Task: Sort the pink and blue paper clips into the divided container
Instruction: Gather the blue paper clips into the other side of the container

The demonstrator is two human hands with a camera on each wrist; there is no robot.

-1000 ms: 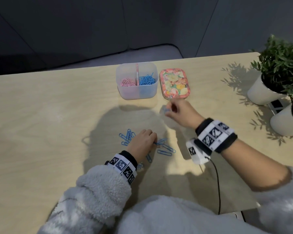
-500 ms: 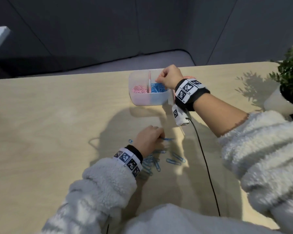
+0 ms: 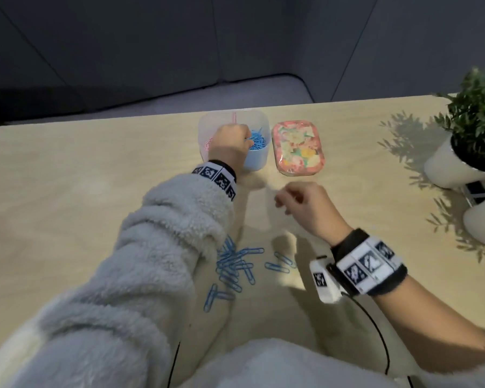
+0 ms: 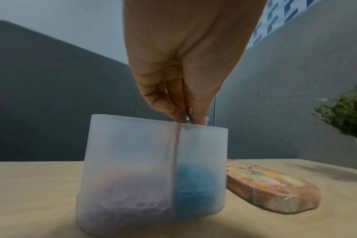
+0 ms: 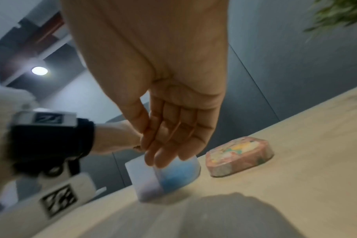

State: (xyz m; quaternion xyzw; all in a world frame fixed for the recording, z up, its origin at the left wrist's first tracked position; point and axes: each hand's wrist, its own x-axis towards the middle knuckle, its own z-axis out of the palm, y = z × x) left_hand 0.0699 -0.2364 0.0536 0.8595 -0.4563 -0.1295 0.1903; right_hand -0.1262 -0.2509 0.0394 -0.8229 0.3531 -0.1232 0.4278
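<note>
your left hand (image 3: 230, 142) is over the divided container (image 3: 256, 161), fingers pinching a blue paper clip (image 4: 185, 118) above the right compartment, where blue clips (image 3: 60, 141) lie; pink clips (image 4: 130, 198) fill the left one. your right hand (image 3: 305, 204) hangs above the worktop (image 3: 67, 191), fingers relaxed, holding nothing. loose blue clips (image 3: 235, 266) lie near you.

The left hand (image 3: 230, 142) hides most pink clips (image 3: 207, 145) (container's left compartment); plant (image 3: 479, 119) cut off
</note>
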